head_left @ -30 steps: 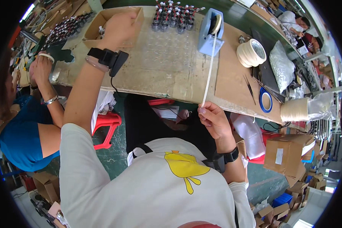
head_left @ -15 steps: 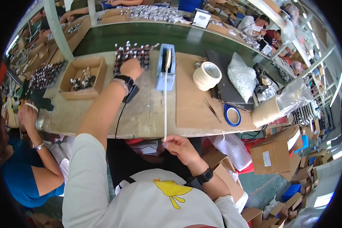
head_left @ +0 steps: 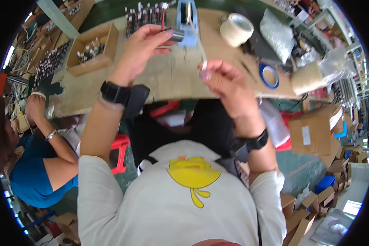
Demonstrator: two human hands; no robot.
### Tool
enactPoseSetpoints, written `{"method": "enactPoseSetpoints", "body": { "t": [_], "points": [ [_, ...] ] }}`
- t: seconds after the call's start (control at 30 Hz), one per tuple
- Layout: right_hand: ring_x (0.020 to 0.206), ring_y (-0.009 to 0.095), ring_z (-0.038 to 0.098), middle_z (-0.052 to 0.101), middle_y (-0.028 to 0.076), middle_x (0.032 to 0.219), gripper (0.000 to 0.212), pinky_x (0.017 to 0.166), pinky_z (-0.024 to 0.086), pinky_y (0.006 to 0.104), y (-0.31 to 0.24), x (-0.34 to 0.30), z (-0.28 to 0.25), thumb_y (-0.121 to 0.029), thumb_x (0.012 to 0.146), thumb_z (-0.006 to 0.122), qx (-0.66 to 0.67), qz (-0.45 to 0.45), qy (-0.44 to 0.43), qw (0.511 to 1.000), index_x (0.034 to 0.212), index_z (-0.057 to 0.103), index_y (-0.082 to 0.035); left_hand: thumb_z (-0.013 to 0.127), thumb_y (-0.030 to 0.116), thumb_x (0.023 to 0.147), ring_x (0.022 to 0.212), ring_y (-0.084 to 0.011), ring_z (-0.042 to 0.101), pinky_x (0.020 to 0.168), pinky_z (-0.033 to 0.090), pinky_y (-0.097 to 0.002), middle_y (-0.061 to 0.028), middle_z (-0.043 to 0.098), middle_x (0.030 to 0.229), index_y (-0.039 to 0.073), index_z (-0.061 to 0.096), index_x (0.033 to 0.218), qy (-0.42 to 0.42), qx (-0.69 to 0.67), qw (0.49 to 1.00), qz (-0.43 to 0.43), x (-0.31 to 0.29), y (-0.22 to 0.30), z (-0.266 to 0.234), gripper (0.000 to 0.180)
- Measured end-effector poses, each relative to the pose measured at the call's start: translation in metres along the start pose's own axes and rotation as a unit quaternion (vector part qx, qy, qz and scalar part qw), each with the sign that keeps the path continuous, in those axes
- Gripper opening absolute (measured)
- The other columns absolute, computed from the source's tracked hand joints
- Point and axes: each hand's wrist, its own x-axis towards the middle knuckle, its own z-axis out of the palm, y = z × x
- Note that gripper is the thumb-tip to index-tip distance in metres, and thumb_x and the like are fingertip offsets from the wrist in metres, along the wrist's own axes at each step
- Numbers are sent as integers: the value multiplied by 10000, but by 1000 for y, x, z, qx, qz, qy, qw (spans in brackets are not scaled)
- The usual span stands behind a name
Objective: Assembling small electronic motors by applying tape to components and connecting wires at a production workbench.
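Observation:
Above the table, my left hand (head_left: 140, 51) grips a small dark cylindrical motor (head_left: 177, 36) with a red wire sticking up from it. My right hand (head_left: 231, 88) pinches the end of a narrow whitish tape strip (head_left: 202, 52) between thumb and fingers. That strip runs from a light-blue tape dispenser (head_left: 189, 41) just beyond the motor. Several similar motors with wires (head_left: 145, 18) stand in a group behind my left hand.
At left is a cardboard box (head_left: 112, 45) with some wired parts. To the right lie a cream tape roll (head_left: 235, 30), a blue tape ring (head_left: 269, 76), tweezers (head_left: 250, 67) and a bag of white pieces (head_left: 276, 35). A co-worker's arm (head_left: 61, 149) is at far left.
My left hand has come back from the motor group with one motor in it. My right hand has risen over the table, still pinching the tape, which now slants. The view has shifted downward.

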Motion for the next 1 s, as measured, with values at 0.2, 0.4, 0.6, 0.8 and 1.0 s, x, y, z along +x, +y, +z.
{"method": "enactPoseSetpoints", "body": {
  "t": [0.2, 0.4, 0.6, 0.8, 1.0],
  "points": [
    [597, -8, 405, 575, -39, 792, 154, 478, 254, 131, 36, -13, -3, -104, 834, 611, -38, -2, -36, 999, 967, 603, -27, 576, 125, 853, 853, -158, 609, 726, 505, -259, -108, 609, 976, -21, 493, 1063, -27, -117, 993, -10, -75, -51, 37, 268],
    [591, -10, 414, 577, -39, 785, 174, 478, 260, 130, 64, -28, -13, -122, 833, 618, -80, 30, -29, 996, 978, 605, -26, 574, 108, 848, 855, -145, 599, 735, 507, -258, -104, 599, 975, -27, 473, 1085, -39, -124, 991, -26, -96, -71, 54, 291],
    [585, -11, 421, 570, -49, 754, 198, 485, 273, 129, 66, -34, -19, -146, 822, 636, -121, 67, -27, 990, 981, 611, -31, 599, 89, 827, 858, -122, 587, 729, 497, -238, -89, 584, 972, -37, 483, 1074, 9, -81, 995, 51, -95, -86, 64, 301],
    [577, -6, 421, 567, -54, 743, 192, 489, 282, 131, 74, -35, -20, -153, 814, 644, -86, 66, -8, 994, 964, 615, -37, 602, 65, 817, 828, -98, 585, 711, 481, -206, -83, 582, 983, -28, 501, 1064, 15, -41, 995, 89, -95, -94, 69, 282],
    [587, 14, 426, 578, -41, 754, 166, 506, 304, 145, 83, -35, -16, -134, 808, 644, -33, 97, 21, 995, 940, 615, -38, 594, 26, 809, 793, -82, 586, 695, 477, -196, -76, 582, 990, -17, 507, 1064, 15, -74, 991, 110, -97, -98, 71, 272]
  ]
}}
